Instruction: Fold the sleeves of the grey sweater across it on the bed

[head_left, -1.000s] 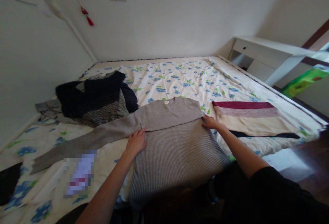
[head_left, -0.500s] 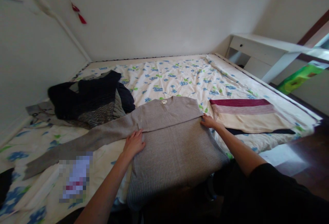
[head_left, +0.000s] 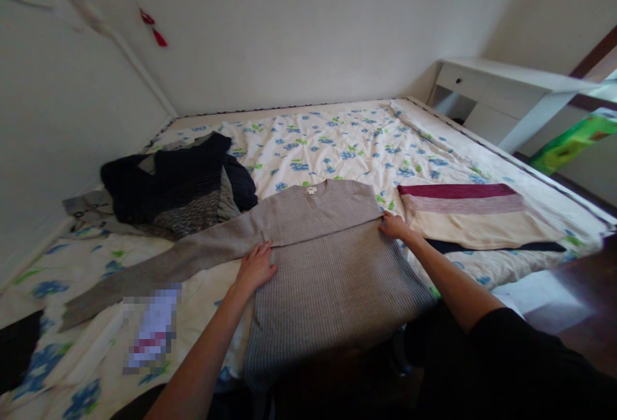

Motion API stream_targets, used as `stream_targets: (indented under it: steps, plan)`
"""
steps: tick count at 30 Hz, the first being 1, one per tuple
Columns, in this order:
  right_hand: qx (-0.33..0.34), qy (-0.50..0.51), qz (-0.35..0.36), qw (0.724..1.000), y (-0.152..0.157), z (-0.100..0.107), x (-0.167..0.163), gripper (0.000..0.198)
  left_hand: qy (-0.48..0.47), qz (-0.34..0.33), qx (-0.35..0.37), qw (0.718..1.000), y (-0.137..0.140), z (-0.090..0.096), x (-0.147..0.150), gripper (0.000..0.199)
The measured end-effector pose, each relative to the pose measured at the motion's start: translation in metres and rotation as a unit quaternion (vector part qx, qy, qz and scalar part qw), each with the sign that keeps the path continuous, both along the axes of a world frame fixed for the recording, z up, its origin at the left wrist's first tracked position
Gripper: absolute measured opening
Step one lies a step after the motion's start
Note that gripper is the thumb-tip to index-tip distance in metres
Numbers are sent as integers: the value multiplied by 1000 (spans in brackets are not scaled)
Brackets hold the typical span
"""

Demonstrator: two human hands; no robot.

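Observation:
A grey ribbed sweater (head_left: 328, 266) lies flat on the flowered bedsheet (head_left: 337, 144), its collar pointing away from me. One sleeve is folded across the chest; the other sleeve (head_left: 159, 266) stretches out to the left. My left hand (head_left: 255, 267) rests flat on the sweater's left edge, near the armpit. My right hand (head_left: 394, 226) presses on the right edge, where the folded sleeve ends. The hem hangs over the near edge of the bed.
A pile of dark clothes (head_left: 178, 182) lies at the left of the bed. A folded cream and maroon striped garment (head_left: 472, 214) lies at the right. A white desk (head_left: 506, 96) stands beyond the bed's right corner. Walls close in at the left and back.
Both hands stay in the same places on the sweater. Only the camera has shifted slightly.

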State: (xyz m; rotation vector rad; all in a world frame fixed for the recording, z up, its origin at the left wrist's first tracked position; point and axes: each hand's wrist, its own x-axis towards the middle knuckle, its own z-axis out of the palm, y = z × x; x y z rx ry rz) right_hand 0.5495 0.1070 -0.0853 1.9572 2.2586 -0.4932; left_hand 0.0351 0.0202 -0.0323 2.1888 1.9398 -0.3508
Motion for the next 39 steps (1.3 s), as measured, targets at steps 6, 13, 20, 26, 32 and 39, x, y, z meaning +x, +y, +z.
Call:
stream_targets:
  steps: [6, 13, 20, 26, 32, 39]
  plan:
    - [3, -21, -21, 1000, 1, 2, 5, 51, 1, 4, -17, 1000, 0, 1, 0, 67]
    - [149, 66, -71, 984, 1, 9, -3, 35, 1, 7, 10, 1000, 0, 0, 3, 64]
    - [220, 120, -166, 954, 12, 6, -4, 35, -7, -3, 21, 1000, -2, 7, 7, 72]
    - [227, 118, -133, 957, 48, 6, -3, 48, 26, 9, -22, 999, -7, 8, 11, 79]
    - [163, 81, -139, 973, 104, 6, -20, 61, 46, 1, -41, 998, -6, 13, 11, 77]
    - [96, 4, -136, 986, 161, -4, -7, 40, 29, 0, -40, 999, -1, 1, 3, 75]
